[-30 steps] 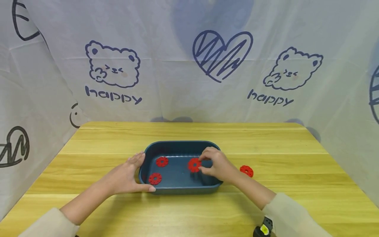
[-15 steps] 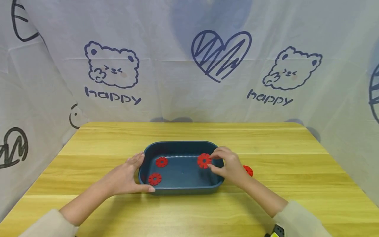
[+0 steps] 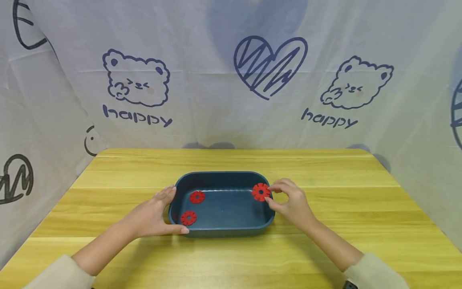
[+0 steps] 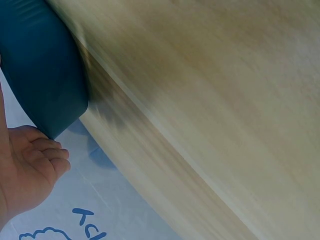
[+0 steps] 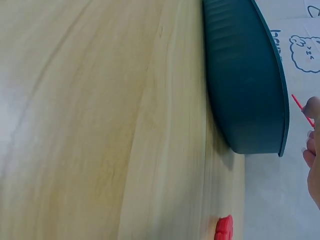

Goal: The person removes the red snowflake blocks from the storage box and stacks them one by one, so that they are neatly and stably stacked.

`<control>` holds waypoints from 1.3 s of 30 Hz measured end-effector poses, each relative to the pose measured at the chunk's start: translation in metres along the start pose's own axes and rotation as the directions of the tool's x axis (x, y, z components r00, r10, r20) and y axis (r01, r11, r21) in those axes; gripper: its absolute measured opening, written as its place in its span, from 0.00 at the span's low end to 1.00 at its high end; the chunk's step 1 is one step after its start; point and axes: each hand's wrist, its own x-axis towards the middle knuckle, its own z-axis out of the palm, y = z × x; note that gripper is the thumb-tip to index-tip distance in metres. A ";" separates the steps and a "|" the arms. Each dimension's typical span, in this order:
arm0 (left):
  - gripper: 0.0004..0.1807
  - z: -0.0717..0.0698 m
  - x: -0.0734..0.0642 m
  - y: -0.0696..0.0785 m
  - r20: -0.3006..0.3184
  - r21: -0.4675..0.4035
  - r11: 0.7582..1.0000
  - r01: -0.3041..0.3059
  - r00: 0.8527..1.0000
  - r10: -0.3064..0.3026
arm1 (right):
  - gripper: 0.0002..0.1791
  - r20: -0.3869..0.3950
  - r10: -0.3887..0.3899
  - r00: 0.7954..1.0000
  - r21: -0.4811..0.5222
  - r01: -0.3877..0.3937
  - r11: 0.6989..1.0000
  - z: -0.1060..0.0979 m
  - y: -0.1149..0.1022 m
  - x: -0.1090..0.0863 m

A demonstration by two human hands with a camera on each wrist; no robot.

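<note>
1. Resting on a wooden table (image 3: 137,172), a blue tray (image 3: 227,232) is being touched at nine o'clock by the spread left hand (image 3: 153,218).
2. Two red discs (image 3: 189,222) are being borne inside at eight and ten o'clock.
3. A third red disc (image 3: 256,193) is being pinched by the right hand (image 3: 293,204), above the tray at two o'clock.
4. Printed cloth (image 3: 216,108) is being seen at twelve.

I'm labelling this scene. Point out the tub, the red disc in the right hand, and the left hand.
Tub (image 3: 223,206), head view, bare floor.
Held disc (image 3: 256,193), head view, left of hole.
Left hand (image 3: 157,216), head view, its back.
</note>
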 end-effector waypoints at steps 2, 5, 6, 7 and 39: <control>0.63 0.000 0.000 0.000 0.000 -0.002 1.000 -0.001 1.000 0.001 | 0.14 -0.009 0.010 1.000 -0.008 -0.010 1.000 -0.003 0.001 -0.001; 0.63 0.000 0.000 0.000 0.001 -0.009 1.000 0.002 1.000 -0.002 | 0.15 -0.030 0.020 0.999 -0.023 -0.021 1.000 -0.007 0.002 -0.002; 0.63 0.000 0.000 0.000 0.002 -0.010 1.000 0.003 1.000 -0.003 | 0.15 -0.036 0.021 0.999 -0.025 -0.022 0.999 -0.009 0.003 -0.003; 0.63 0.000 0.000 0.000 0.002 -0.009 1.000 0.003 1.000 -0.003 | 0.15 -0.041 0.025 0.999 -0.028 -0.026 0.999 -0.010 0.004 -0.004; 0.63 0.000 0.000 0.000 0.000 -0.004 1.000 -0.009 1.000 0.009 | 0.14 -0.092 0.219 0.971 -0.074 -0.226 0.971 -0.050 0.030 -0.046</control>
